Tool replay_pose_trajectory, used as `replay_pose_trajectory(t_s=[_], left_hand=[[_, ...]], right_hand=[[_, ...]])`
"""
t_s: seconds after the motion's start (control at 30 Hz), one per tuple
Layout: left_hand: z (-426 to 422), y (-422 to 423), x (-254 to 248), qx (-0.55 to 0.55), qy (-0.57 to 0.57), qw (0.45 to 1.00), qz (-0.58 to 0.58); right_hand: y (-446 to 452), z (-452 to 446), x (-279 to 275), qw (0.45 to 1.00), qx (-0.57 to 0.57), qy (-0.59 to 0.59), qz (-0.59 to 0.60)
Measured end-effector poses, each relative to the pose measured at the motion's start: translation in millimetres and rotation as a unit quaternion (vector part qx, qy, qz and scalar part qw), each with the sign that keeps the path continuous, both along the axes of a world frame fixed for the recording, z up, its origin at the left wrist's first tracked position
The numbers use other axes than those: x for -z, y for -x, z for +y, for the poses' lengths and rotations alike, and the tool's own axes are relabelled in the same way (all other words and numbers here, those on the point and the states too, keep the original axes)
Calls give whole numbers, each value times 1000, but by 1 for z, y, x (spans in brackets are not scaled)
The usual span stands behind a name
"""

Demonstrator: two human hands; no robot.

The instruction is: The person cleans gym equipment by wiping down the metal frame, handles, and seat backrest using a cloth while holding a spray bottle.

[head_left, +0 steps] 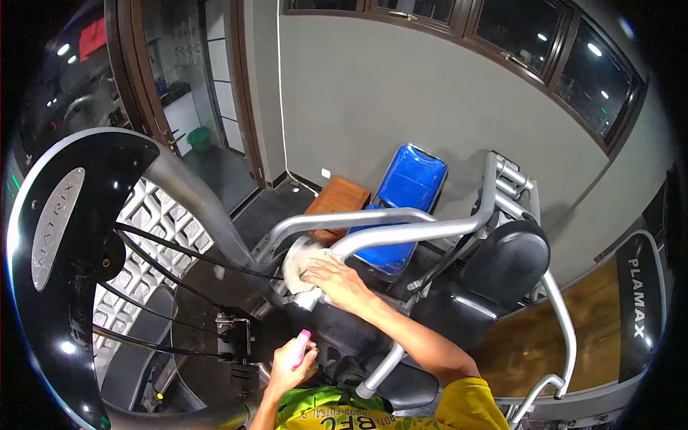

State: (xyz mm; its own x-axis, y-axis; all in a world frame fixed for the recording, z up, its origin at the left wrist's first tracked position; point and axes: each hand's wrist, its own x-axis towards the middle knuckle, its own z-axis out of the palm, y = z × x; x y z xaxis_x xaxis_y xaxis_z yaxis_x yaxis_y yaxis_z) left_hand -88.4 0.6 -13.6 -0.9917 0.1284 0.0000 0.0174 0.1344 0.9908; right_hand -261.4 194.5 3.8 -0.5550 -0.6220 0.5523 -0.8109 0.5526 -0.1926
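My right hand (341, 285) presses a whitish cloth (295, 266) against the silver tube (358, 242) of a gym machine, near the joint where the bars meet. Its fingers lie over the cloth, which is blurred at its left side. Lower down, my left hand (288, 369) is closed around a small bottle (299, 344) with a pink top, held upright and apart from the machine. The bottle's lower part is hidden by the fingers. Below the right forearm is the machine's black padded seat (337, 333).
A black machine tower (93, 215) with cables rises at left. To the right stand a black backrest (505, 261) and a curved silver handle (566, 322). Behind are a blue folding chair (412, 179), a wooden box (337, 204), a grey wall and a glass door.
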Motion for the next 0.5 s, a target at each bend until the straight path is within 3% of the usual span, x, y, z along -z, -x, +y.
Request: replay_pose_trajectory(t_s=[0.1, 0.13, 0.17, 0.27, 0.33, 0.37, 0.5], left_hand=[[3, 7, -6, 14, 25, 999, 23], [3, 8, -8, 23, 35, 997, 70], [2, 8, -10, 29, 44, 992, 117], [-2, 7, -11, 29, 41, 991, 124], [-6, 5, -9, 14, 26, 995, 94], [-7, 3, -7, 4, 10, 998, 62], [-9, 1, -3, -9, -4, 999, 31]], right_hand=[[17, 17, -11, 998, -32, 10, -62], [23, 26, -16, 999, -3, 24, -45], [28, 36, -22, 991, 77, 31, -103], [60, 56, -8, 988, 151, 30, -14], [59, 39, -16, 970, 224, -78, -49], [57, 32, -25, 975, 156, -84, -134], [26, -12, -5, 991, -61, -78, -92]])
